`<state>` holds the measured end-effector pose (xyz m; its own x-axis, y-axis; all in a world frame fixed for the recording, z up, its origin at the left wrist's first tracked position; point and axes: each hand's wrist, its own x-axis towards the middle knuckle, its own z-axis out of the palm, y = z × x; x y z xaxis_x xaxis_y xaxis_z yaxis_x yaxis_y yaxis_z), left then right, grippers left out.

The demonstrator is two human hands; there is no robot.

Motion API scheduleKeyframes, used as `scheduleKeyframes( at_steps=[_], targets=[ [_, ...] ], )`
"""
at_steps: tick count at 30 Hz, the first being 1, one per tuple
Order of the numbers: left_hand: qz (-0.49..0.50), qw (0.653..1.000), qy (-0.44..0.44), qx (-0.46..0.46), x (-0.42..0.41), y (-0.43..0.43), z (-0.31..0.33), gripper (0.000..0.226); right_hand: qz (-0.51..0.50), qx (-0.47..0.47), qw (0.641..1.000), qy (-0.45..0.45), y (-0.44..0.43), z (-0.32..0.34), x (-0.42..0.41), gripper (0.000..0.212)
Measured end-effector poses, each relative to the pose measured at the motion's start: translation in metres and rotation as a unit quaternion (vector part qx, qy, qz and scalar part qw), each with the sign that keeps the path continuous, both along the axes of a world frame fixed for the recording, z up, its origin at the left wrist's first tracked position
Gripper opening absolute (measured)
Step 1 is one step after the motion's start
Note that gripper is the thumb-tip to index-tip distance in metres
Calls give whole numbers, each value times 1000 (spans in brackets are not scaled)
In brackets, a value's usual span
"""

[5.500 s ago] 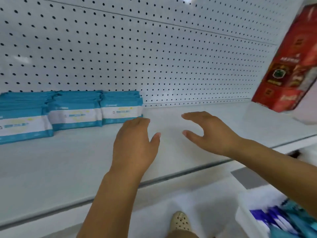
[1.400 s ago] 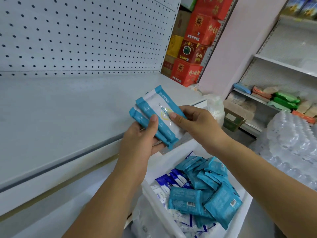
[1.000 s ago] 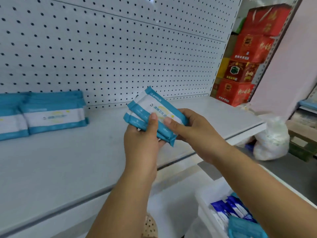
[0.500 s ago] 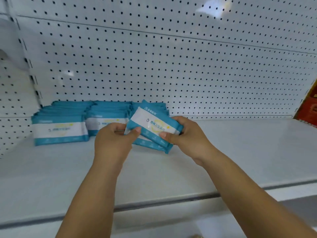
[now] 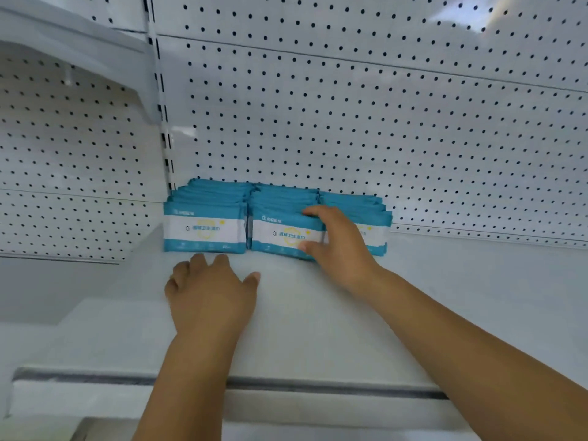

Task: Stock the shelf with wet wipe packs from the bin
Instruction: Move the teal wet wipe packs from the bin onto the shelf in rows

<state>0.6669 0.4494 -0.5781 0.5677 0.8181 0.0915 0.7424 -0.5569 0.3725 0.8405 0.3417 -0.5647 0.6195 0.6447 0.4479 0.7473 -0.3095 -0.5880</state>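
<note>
White metal shelf (image 5: 318, 329) seen from above, backed by a white pegboard (image 5: 350, 122) dotted with dark holes. Teal-and-white wet wipe packs (image 5: 203, 229) stand upright in three rows at the shelf's back edge, near its back left corner and touching the pegboard. The left row sits just beside a slotted upright post (image 5: 163, 122). The middle row (image 5: 283, 233) touches it, and the right row (image 5: 378, 224) touches the middle one.

Past the post, a neighbouring pegboard panel (image 5: 63, 154) runs off to the left beneath a white shelf bracket (image 5: 79, 36). A grey rail (image 5: 318, 389) lines the shelf's front edge.

The right hand (image 5: 340, 246) covers the spot where the middle and right rows meet. Its fingers curl over the packs' top edges and its thumb presses low on their fronts, hiding much of the right row's label. Which row's pack it grips cannot be told. The left hand (image 5: 210, 291) lies palm down over the bare shelf, just in front of the left row. Its fingers are loosely spread and it holds nothing.

Half a second earlier, both hands held a small bundle of packs in the air in front of the rows. Now the left hand has let go and dropped to the shelf, while the right hand has carried the bundle up against the rows.
</note>
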Motion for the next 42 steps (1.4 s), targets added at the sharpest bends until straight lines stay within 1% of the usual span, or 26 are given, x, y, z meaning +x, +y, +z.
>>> scheduleKeyframes(
  at_steps=[2, 5, 9, 16, 23, 30, 36, 39, 42],
  targets=[
    [-11, 1000, 6, 10, -2, 1, -2, 67, -7, -25, 999, -37, 2, -5, 1, 60],
    [-18, 1000, 10, 21, -4, 1, -3, 66, -20, -29, 997, -63, 7, -7, 3, 65],
    [-21, 999, 10, 28, -6, 1, -5, 65, -26, -25, 995, -90, 16, -11, 5, 64],
    [-20, 999, 14, 33, -4, 1, -5, 63, -31, -43, 984, -168, 14, -8, 10, 65],
    [-28, 999, 23, 31, 2, 6, -6, 68, -28, -57, 980, -190, 5, -7, 9, 78],
    [-27, 999, 21, 20, 6, 10, -3, 72, -19, -76, 978, -194, -3, -4, 14, 70],
    [-42, 999, -26, -1, 4, 3, 1, 73, -4, -74, 977, -198, -17, 3, 15, 65],
    [-81, 994, -70, -1, 8, -6, 3, 73, 6, -79, 979, -186, -40, 7, 13, 60],
    [-134, 983, -124, 14, 14, -18, 5, 69, -9, -114, 977, -178, -71, 10, 14, 58]
  ],
)
